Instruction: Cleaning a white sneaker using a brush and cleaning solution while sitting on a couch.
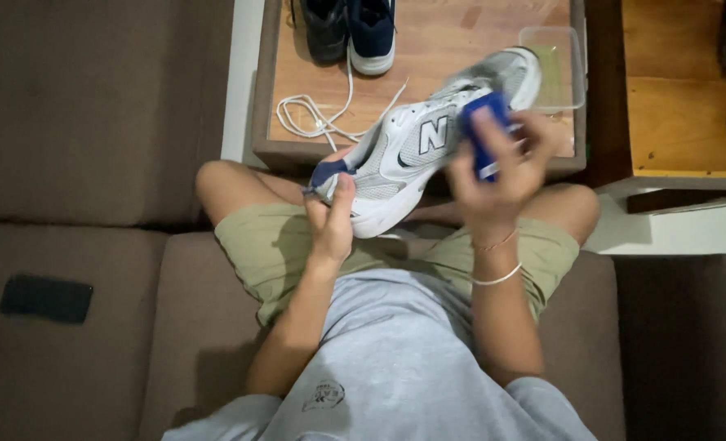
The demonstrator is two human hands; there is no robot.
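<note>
fingers: left hand clamps mesh sneaker heel | right hand clamps blue cloth

A white and grey mesh sneaker with a navy heel is gripped by the left hand, a blue cloth being pressed under the right hand, white laces beyond.

1. A dark phone lies flat on the brown couch cushion to my left, well apart from my leg, its screen black.
2. A clear plastic box stands on the wooden table's right end, beyond the shoe's toe.
</note>
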